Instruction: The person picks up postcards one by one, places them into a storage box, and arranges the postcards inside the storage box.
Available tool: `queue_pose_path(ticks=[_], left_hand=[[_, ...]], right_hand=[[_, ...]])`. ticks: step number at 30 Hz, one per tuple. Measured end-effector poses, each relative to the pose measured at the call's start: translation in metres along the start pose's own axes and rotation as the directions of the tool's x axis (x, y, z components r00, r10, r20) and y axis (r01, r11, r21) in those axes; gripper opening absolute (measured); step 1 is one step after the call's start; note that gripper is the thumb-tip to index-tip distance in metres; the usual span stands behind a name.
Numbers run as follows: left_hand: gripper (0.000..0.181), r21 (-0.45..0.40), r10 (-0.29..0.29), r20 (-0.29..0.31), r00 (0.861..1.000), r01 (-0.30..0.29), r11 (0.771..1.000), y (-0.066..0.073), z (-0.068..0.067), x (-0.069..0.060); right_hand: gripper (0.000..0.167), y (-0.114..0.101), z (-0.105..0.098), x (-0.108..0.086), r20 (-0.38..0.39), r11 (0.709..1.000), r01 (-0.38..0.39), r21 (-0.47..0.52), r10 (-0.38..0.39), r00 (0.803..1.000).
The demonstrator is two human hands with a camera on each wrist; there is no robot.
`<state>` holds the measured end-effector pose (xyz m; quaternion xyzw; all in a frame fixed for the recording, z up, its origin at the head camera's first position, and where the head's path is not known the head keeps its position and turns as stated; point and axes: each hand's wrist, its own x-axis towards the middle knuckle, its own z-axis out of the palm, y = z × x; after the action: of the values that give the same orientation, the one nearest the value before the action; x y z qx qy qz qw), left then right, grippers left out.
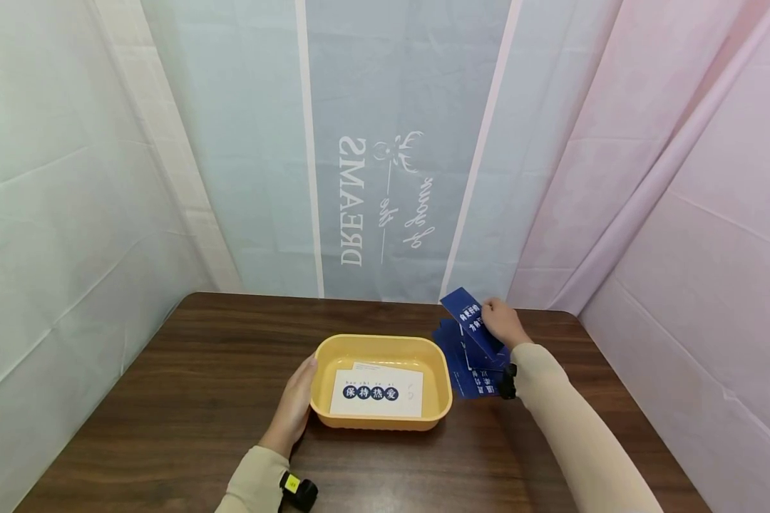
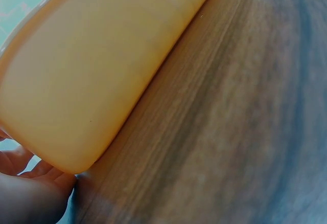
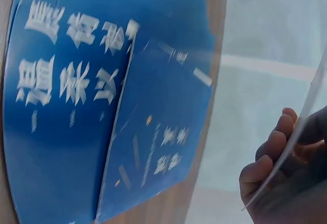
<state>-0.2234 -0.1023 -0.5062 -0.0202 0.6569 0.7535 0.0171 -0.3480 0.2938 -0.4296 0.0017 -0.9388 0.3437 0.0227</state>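
Note:
A yellow plastic basin (image 1: 381, 422) stands on the table with white printed cards (image 1: 375, 402) lying in it. My left hand (image 1: 295, 399) holds the basin's left end from outside; in the left wrist view its fingers (image 2: 38, 169) reach round the end wall and are partly hidden. To the right of the basin, my right hand (image 1: 504, 322) pinches a dark blue card (image 1: 463, 305) with white lettering, raised above other blue cards (image 1: 452, 370). Those lie overlapping on the table. From the right wrist, the held card (image 3: 286, 162) shows nearly edge-on between thumb and fingers.
The dark wood table (image 1: 186, 399) ends at a back edge against a grey-blue curtain (image 1: 398, 85). Pale cloth hangs at the left (image 1: 70, 214) and pinkish cloth at the right (image 1: 699, 285). Each wrist wears a small black device (image 1: 301, 493).

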Motion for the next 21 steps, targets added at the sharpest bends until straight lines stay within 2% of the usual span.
queue_pose_path(ticks=[13, 17, 21], left_hand=[[0.063, -0.004, 0.002, 0.003, 1.0, -0.002, 1.0, 0.0, -0.001, 0.001], [0.064, -0.004, 0.003, 0.002, 1.0, -0.003, 1.0, 0.0, -0.002, 0.002], [0.064, -0.003, 0.0, 0.0, 1.0, 0.0, 1.0, -0.001, -0.002, 0.001]], right_hand=[[0.035, -0.064, 0.017, -0.012, 0.065, 0.986, 0.147, 0.084, -0.153, 0.986], [0.032, -0.083, 0.022, -0.017, 0.097, 0.969, 0.234, 0.08, -0.241, 0.966], [0.028, -0.099, 0.027, -0.023, 0.159, 0.945, 0.32, 0.069, -0.327, 0.931]])
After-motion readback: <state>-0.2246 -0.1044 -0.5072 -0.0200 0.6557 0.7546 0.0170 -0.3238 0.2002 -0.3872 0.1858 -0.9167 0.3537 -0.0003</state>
